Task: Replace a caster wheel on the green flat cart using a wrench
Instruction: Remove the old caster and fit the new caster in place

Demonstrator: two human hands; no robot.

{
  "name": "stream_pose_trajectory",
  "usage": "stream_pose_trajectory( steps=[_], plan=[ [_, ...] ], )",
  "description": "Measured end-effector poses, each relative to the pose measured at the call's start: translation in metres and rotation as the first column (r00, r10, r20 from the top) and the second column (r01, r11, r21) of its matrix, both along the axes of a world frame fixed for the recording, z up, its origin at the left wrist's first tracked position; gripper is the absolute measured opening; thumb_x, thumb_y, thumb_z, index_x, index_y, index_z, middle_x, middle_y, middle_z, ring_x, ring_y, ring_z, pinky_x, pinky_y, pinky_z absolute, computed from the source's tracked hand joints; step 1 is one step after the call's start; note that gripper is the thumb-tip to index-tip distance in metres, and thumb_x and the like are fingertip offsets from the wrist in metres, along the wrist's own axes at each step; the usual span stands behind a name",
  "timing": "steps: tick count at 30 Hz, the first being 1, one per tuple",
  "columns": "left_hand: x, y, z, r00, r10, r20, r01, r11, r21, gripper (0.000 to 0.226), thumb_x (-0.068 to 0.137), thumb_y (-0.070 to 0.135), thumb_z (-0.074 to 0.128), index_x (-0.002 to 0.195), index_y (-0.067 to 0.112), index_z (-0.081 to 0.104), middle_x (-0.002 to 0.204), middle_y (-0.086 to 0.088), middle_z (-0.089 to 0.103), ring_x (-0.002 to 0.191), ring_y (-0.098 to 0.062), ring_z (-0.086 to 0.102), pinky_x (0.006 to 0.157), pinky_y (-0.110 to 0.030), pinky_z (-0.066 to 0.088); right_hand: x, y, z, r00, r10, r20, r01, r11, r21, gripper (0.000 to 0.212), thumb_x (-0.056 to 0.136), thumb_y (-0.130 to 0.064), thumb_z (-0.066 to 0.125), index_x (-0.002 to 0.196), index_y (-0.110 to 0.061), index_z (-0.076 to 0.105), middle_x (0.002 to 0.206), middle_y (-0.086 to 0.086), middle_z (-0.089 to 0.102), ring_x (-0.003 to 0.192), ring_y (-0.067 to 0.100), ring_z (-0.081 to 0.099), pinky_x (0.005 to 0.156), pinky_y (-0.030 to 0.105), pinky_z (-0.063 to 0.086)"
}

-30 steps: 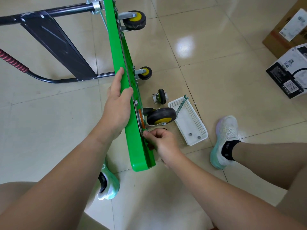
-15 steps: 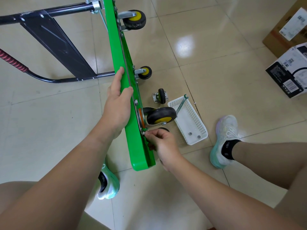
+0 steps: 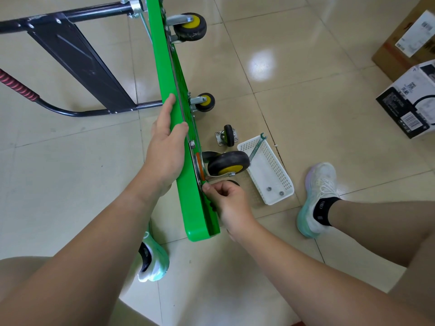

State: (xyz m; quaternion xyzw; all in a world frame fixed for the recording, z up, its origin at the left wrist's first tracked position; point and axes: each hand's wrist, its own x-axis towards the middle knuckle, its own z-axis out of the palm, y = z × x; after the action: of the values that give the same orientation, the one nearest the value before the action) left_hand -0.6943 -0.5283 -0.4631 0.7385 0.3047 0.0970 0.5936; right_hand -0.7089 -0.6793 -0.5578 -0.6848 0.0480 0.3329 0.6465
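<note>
Left hand (image 3: 167, 158) gripping edge of green cart (image 3: 195, 215), right hand (image 3: 229, 201) pinching mounting plate (image 3: 202, 178) just below caster wheel (image 3: 228, 166)

- You are gripping the green cart deck (image 3: 188, 208) with your left hand (image 3: 164, 156); it is showing as smooth, glossy plastic
- The caster wheel (image 3: 228, 164) is showing a matt black rubber tyre, a yellow hub and a bright metal fork (image 3: 209, 155)
- Your right hand (image 3: 229, 201) is pinching a small part (image 3: 205, 183), too hidden to judge
- The wrench (image 3: 257, 147) is gleaming as bare metal in the matt white plastic basket (image 3: 283, 184)
- The handle frame (image 3: 70, 17) is looking like black painted metal, its grip (image 3: 20, 84) ribbed red
- The floor tiles (image 3: 306, 109) are shining glossy
- The cardboard box (image 3: 386, 57) is looking matt brown
</note>
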Motion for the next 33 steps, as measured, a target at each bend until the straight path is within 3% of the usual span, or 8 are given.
stream_pose_trajectory(
  steps=[3,8,13,17,20,22,25,33],
  plan=[
    [-0.001,0.001,0.0,1.0,-0.007,0.002,0.007,1.0,-0.003,0.068,0.088,0.042,0.042,0.153,0.06,0.03,0.156,0.013,0.043,0.134,-0.01,0.052,0.114,-0.043,0.045,0.0,-0.001,0.002,0.999,0.001,-0.035,0.0,1.0,0.025,0.025,0.09,-0.038,0.073,0.086,-0.014,0.074,0.087,0.01,0.072,0.079,0.017,0.063,0.078,0.042,0.051],
    [-0.001,0.001,-0.001,1.0,0.0,0.001,0.0,1.0,0.001,0.068,0.088,0.042,0.043,0.153,0.059,0.031,0.155,0.013,0.044,0.134,-0.009,0.051,0.114,-0.042,0.044,-0.001,-0.002,0.001,0.999,0.004,-0.051,-0.002,0.999,0.051,0.007,0.088,-0.027,0.076,0.091,-0.021,0.078,0.094,0.004,0.077,0.098,0.029,0.071,0.095,0.053,0.055],
    [0.0,0.0,0.0,1.0,-0.007,0.005,0.007,1.0,0.011,0.069,0.089,0.04,0.042,0.155,0.056,0.03,0.157,0.015,0.041,0.137,-0.008,0.047,0.117,-0.04,0.041,0.002,0.007,0.008,0.999,-0.009,0.033,0.013,0.995,-0.101,0.013,0.09,-0.03,0.073,0.081,-0.021,0.075,0.082,0.001,0.074,0.086,0.023,0.07,0.085,0.044,0.057],
    [0.0,0.001,-0.001,1.0,-0.007,0.005,0.007,1.0,0.012,0.069,0.088,0.041,0.043,0.154,0.057,0.03,0.156,0.015,0.042,0.139,-0.009,0.047,0.118,-0.042,0.04,0.002,0.007,0.007,0.994,0.032,0.109,-0.012,0.982,-0.187,0.03,0.094,-0.04,0.066,0.073,-0.018,0.067,0.068,-0.003,0.065,0.068,0.014,0.058,0.066,0.031,0.044],
    [0.0,0.001,-0.001,1.0,-0.005,-0.001,0.005,1.0,0.011,0.07,0.088,0.041,0.043,0.154,0.057,0.03,0.156,0.016,0.042,0.138,-0.01,0.047,0.118,-0.042,0.041,-0.003,0.003,0.003,0.995,-0.02,0.098,0.03,0.994,-0.103,0.039,0.088,-0.051,0.063,0.073,-0.015,0.065,0.069,0.008,0.063,0.068,0.017,0.056,0.066,0.04,0.044],
    [0.0,0.001,-0.001,1.0,-0.007,-0.002,0.007,1.0,0.011,0.07,0.088,0.041,0.043,0.155,0.057,0.03,0.156,0.015,0.042,0.137,-0.01,0.048,0.117,-0.042,0.041,-0.004,0.0,0.001,0.998,-0.06,0.023,0.061,0.998,-0.021,0.028,0.08,-0.049,0.068,0.083,-0.022,0.074,0.081,0.003,0.072,0.079,0.018,0.064,0.079,0.046,0.052],
    [0.0,0.0,0.0,1.0,-0.005,0.0,0.005,1.0,0.008,0.07,0.088,0.041,0.043,0.155,0.057,0.03,0.156,0.014,0.043,0.137,-0.01,0.048,0.118,-0.041,0.041,-0.002,-0.002,-0.001,1.0,-0.029,-0.007,0.03,0.999,0.042,0.009,0.088,-0.02,0.074,0.095,-0.023,0.079,0.095,-0.003,0.076,0.095,0.018,0.07,0.095,0.044,0.055],
    [-0.001,0.001,0.0,1.0,0.006,-0.005,-0.006,1.0,0.01,0.07,0.087,0.042,0.044,0.153,0.059,0.032,0.157,0.015,0.043,0.138,-0.008,0.047,0.119,-0.04,0.039,-0.001,-0.002,0.001,0.99,0.048,0.13,-0.048,0.999,-0.007,0.001,0.092,-0.022,0.073,0.092,-0.022,0.073,0.09,0.001,0.075,0.089,0.017,0.071,0.082,0.027,0.058]
  ],
)
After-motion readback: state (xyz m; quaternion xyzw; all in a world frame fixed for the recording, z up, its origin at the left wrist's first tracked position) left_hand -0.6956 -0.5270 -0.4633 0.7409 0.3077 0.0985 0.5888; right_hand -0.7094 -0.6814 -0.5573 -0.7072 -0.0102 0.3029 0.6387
